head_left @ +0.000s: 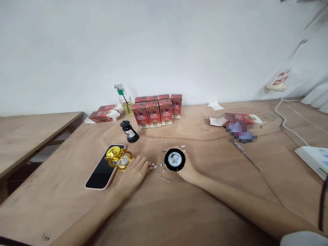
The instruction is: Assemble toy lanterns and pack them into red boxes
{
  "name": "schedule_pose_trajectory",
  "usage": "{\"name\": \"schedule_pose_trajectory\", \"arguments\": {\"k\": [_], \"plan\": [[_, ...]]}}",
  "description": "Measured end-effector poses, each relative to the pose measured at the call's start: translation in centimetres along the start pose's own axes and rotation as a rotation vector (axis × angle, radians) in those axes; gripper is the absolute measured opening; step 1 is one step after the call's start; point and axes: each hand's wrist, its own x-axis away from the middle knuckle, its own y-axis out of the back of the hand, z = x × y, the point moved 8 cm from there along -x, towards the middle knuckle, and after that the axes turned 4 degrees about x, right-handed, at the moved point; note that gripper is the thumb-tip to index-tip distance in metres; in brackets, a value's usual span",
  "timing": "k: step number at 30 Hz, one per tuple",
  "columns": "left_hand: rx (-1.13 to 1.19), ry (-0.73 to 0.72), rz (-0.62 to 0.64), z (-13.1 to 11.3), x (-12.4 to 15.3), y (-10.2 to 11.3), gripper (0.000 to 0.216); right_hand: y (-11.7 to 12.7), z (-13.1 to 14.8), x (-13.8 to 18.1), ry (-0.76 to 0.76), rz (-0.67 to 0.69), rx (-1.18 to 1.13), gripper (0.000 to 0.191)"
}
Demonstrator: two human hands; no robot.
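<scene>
My right hand grips a round black base with a gold rim, its open underside tipped toward me. My left hand lies flat on the wooden table, fingers stretched toward several small button batteries and a bent wire handle. A gold lantern lies on its side just left of that hand, partly on a black phone in a pink case.
A small black lantern stands behind the phone. Several red boxes line the wall, beside a spray bottle and flattened boxes. An opened box, a thin tool and a white cable lie at right.
</scene>
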Motion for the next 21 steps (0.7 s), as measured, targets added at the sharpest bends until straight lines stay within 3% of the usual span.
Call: {"name": "schedule_pose_trajectory", "arguments": {"k": [3, 5, 8, 11, 15, 21], "plan": [[0.112, 0.018, -0.147, -0.6, -0.8, 1.9, 0.016, 0.0, 0.1, 0.0, -0.002, -0.005, 0.012, 0.026], [0.228, 0.023, -0.3, -1.3, -1.4, 4.4, 0.009, 0.1, 0.3, 0.0, -0.004, -0.005, 0.034, 0.026], [0.362, 0.005, -0.452, -2.9, -2.1, 8.0, 0.017, 0.1, 0.8, 0.0, 0.003, 0.003, 0.083, 0.027], [0.638, 0.049, -0.445, -4.0, -3.1, 9.2, 0.02, 0.2, 1.0, -0.1, 0.006, 0.018, 0.127, 0.026], [0.942, 0.203, -0.443, -3.8, -4.0, 8.7, 0.011, 0.2, 1.0, -0.1, -0.01, 0.033, 0.128, 0.022], [0.955, 0.173, -0.31, -3.4, -5.0, 8.1, 0.004, 0.2, 1.2, -0.1, -0.014, 0.051, 0.111, 0.02]]}}
